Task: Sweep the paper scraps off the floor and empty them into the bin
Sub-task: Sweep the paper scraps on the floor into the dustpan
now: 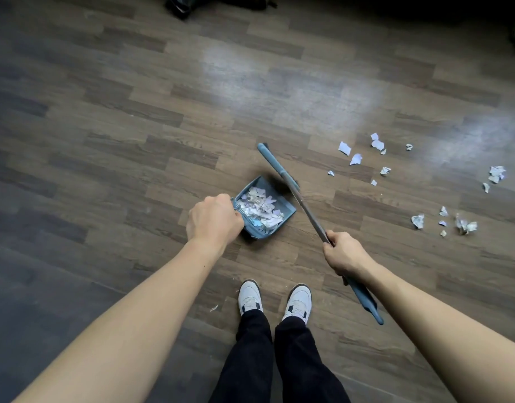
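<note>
A blue dustpan (288,213) full of white paper scraps (260,203) sits on the wood floor just ahead of my feet. My left hand (214,221) grips its handle, which the fist hides. My right hand (342,253) grips the shaft of a blue broom (297,193); the shaft slants up-left past the pan's right side, and the broom head (266,149) lies beyond the pan's far edge. Several loose paper scraps (355,158) lie on the floor to the right, with more crumpled ones (465,226) farther right.
My two white shoes (275,299) stand below the dustpan, with one small scrap (213,308) to their left. A dark bag or object (180,4) sits at the top edge. Dark furniture shadows the top right.
</note>
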